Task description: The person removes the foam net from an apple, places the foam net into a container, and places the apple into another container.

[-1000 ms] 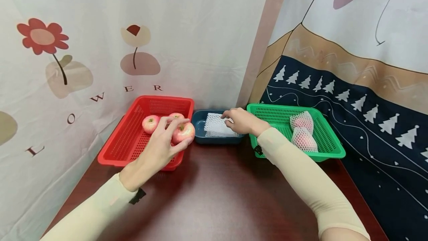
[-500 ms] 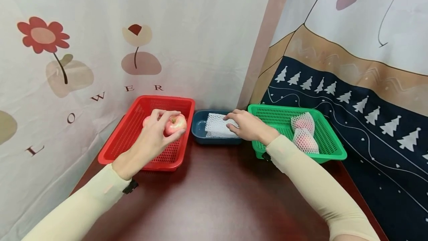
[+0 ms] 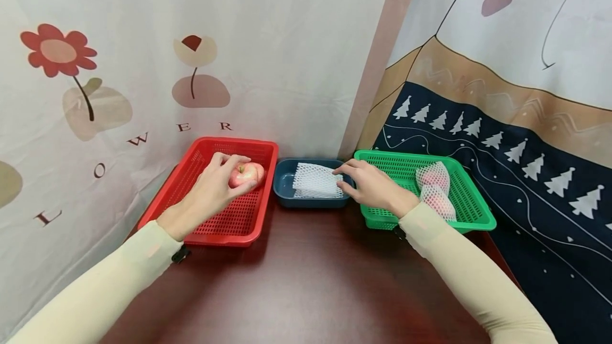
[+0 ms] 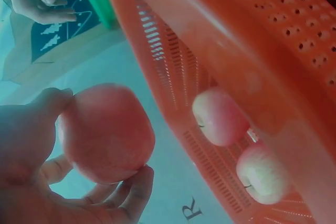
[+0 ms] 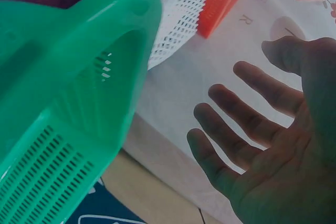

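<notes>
My left hand (image 3: 210,187) grips a pink-red apple (image 4: 107,132) between thumb and fingers, above the red basket (image 3: 260,216). Two more apples, one pinkish (image 4: 220,116) and one paler (image 4: 264,174), lie inside that basket in the left wrist view; the head view mostly hides them behind the held fruit and hand. White foam nets (image 3: 313,180) lie flat in a dark blue tray (image 3: 313,202). Near the tray's right end hovers my right hand (image 3: 375,186), fingers spread and holding nothing, as the right wrist view (image 5: 262,140) confirms.
A green basket (image 3: 389,166) stands at the right, holding two apples in foam nets, a rear one (image 3: 434,175) and a front one (image 3: 438,202). The dark red-brown table (image 3: 296,280) extends in front. Printed curtains (image 3: 287,68) hang close behind the containers.
My left hand has moved left with the apple, from the red basket's right edge to over its inside. My right hand has drawn back rightward from the foam nets.
</notes>
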`<state>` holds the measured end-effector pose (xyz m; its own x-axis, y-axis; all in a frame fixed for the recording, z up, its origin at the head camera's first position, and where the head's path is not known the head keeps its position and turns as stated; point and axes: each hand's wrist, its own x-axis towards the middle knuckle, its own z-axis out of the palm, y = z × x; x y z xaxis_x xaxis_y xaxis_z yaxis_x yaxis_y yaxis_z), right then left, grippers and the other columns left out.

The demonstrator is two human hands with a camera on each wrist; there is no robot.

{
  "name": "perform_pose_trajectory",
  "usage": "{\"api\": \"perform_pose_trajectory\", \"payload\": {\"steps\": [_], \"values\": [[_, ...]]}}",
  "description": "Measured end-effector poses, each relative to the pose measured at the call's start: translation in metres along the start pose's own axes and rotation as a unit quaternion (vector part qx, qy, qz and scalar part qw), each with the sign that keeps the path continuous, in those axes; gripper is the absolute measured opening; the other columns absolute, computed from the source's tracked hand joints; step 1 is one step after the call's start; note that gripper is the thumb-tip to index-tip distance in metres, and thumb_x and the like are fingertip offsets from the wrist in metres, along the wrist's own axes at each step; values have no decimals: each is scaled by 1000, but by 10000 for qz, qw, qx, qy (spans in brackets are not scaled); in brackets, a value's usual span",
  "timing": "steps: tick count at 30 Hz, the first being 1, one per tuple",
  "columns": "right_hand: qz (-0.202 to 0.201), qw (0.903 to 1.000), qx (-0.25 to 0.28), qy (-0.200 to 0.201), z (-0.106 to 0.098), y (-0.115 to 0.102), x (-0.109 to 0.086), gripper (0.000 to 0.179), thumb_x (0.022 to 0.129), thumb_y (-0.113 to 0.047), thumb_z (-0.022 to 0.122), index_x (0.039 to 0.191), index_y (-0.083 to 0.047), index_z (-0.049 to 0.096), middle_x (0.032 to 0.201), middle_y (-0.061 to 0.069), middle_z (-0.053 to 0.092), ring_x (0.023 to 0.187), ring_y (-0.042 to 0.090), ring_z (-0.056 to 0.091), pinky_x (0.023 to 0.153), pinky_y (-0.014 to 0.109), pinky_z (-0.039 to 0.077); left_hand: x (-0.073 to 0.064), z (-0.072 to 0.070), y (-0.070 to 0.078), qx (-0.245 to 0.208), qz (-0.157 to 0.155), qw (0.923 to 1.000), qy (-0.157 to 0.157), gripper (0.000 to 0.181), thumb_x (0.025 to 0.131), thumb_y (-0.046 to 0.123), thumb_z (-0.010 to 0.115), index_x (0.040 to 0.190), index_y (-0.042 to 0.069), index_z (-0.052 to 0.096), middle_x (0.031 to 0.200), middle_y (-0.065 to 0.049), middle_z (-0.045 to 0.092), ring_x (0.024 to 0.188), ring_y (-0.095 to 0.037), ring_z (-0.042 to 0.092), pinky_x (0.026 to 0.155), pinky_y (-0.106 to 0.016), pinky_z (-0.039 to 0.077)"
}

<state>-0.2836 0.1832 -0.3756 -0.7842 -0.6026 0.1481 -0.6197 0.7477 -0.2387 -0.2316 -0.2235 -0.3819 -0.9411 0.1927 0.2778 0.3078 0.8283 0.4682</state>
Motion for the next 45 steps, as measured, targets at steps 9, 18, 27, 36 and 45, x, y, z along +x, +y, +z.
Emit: {"api": "perform_pose_trajectory", "payload": {"steps": [9,18,27,36,45], "values": [[-144,9997,-81,172,-1,9,-14,43,115,-32,77,153,-13,75,156,16,72,145,41,69,124,62,58,9,-3,-11,37,-209,9991,-374,67,103,34,87,162,12,61,149,-27,55,124,-44,65,95,-58,71],[-130,9996,-146,201,-7,16,-26,43,114,-30,78,154,-14,75,159,16,71,150,42,66,126,65,56,19,-3,-21,289,-287,9968,-684,63,104,34,84,157,8,63,145,-29,55,120,-44,63,96,-61,64],[25,9996,-218,191,-13,23,-35,43,112,-30,81,153,-16,76,159,16,70,151,42,65,128,66,55,27,-3,-30,385,-297,9929,-1086,63,104,30,84,155,1,61,138,-31,55,102,-37,64,80,-44,57],[41,9995,-225,226,-13,34,-41,43,113,-28,79,153,-15,76,159,17,71,152,44,64,128,69,53,34,6,-40,549,-154,9916,-1165,57,101,24,83,148,-2,63,129,-30,58,94,-34,62,76,-42,53],[131,9996,-115,220,-12,39,-42,45,114,-30,78,155,-14,75,161,16,70,154,44,63,129,71,51,40,8,-41,729,-150,9872,-1409,55,102,24,84,145,-3,63,128,-31,59,96,-36,64,81,-46,58]]}}
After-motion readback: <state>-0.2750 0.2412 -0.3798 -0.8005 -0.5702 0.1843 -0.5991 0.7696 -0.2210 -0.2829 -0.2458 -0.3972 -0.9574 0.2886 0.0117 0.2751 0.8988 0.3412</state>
